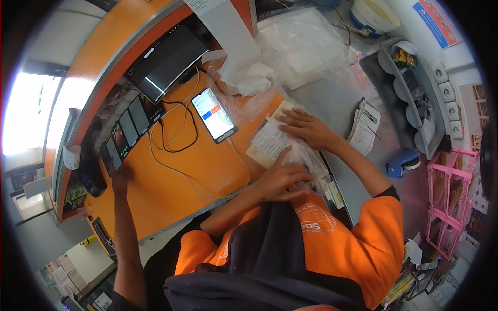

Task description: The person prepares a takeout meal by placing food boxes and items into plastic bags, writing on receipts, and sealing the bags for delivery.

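Near the right edge of the orange desk lies a flat tan paper packet (260,152) with a printed sheet, partly covered by clear plastic wrap (316,165). My right hand (307,126) rests palm down on its upper right part, fingers spread. Over the lower part of the wrap is my left hand (286,175), its fingers bent and somewhat blurred; whether they pinch the plastic cannot be told. A lit smartphone (213,116) with a cable lies left of the packet. Loose clear plastic (249,103) reaches from the packet's top towards the phone.
At the left, a co-worker's hand (121,177) touches one of several phones (129,126) in a row. A monitor (167,58) stands behind cables. On the grey surface are a paper stack (364,126), a blue hole punch (402,163) and a grey tray (418,93); a pink rack (451,202) stands right.
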The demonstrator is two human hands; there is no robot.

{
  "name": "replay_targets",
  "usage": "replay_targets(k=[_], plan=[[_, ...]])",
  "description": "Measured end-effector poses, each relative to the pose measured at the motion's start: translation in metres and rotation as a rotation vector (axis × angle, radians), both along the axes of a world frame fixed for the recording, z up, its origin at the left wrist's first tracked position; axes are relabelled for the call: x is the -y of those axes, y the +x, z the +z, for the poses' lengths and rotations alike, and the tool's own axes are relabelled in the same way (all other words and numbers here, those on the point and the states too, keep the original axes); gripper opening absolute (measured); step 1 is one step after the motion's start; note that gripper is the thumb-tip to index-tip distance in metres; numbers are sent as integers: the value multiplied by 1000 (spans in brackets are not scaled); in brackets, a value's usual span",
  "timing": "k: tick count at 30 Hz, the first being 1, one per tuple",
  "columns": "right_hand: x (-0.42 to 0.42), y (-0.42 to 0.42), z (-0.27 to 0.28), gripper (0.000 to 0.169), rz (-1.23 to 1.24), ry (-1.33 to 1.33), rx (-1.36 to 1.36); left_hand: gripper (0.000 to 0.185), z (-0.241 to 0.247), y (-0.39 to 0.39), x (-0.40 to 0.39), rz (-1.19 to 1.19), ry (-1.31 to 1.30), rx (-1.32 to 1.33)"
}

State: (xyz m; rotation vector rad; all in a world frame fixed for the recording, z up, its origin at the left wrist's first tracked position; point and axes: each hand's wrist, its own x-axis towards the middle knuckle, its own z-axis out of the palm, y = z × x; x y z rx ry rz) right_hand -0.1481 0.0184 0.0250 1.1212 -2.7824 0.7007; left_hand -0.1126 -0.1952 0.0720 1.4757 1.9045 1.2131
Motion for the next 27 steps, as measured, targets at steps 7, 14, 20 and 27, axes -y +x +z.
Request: replay_targets(k=[7, 14, 20, 27], plan=[[17, 9, 40, 59, -9, 56, 62, 39, 13, -5, 36, 337, 210, 154], [51, 19, 42, 55, -26, -227, 236, 48, 7, 29, 84, 876, 460, 382], [115, 5, 88, 31, 294, -193, 90, 44, -5, 52, 128, 1277, 664, 350], [206, -24, 143, 26, 464, -311, -22, 60, -14, 98, 190, 1753, 185, 4]])
